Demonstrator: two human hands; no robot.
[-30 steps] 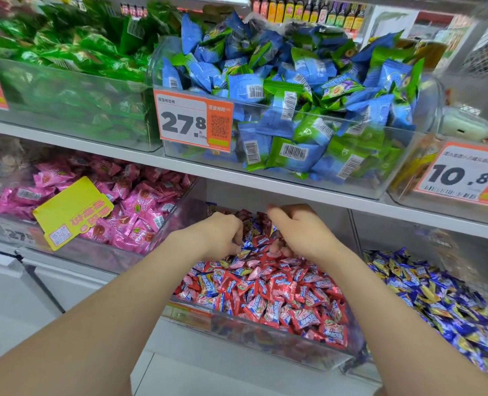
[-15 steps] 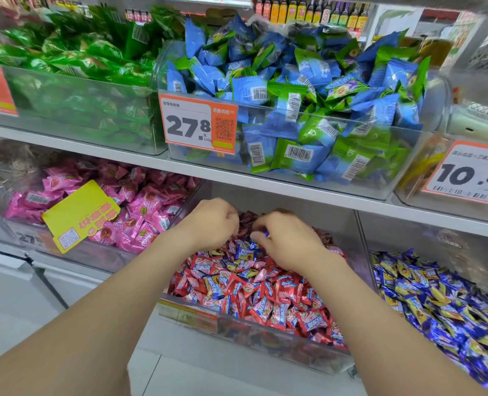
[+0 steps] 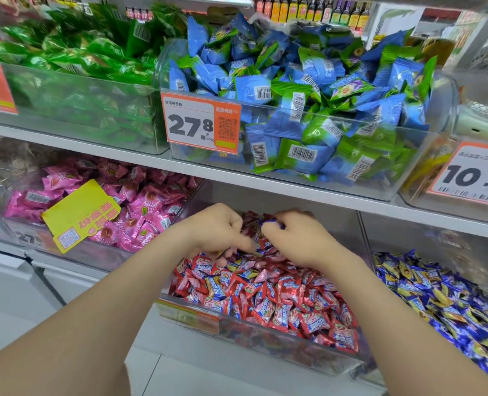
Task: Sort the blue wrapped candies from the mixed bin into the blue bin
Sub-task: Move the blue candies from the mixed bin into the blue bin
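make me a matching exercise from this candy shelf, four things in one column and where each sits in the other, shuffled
Things:
1. mixed bin
2. blue bin
3. pink candies
4. green packets

Places:
A. top row, left
B. bottom row, right
C. bottom row, middle
D. bottom row, just left of the mixed bin

Pairs: 1-C, 2-B, 3-D, 4-A

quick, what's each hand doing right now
Left hand: curled into the mixed bin, blurred; grip cannot be told.
Right hand: pinches a blue wrapped candy.
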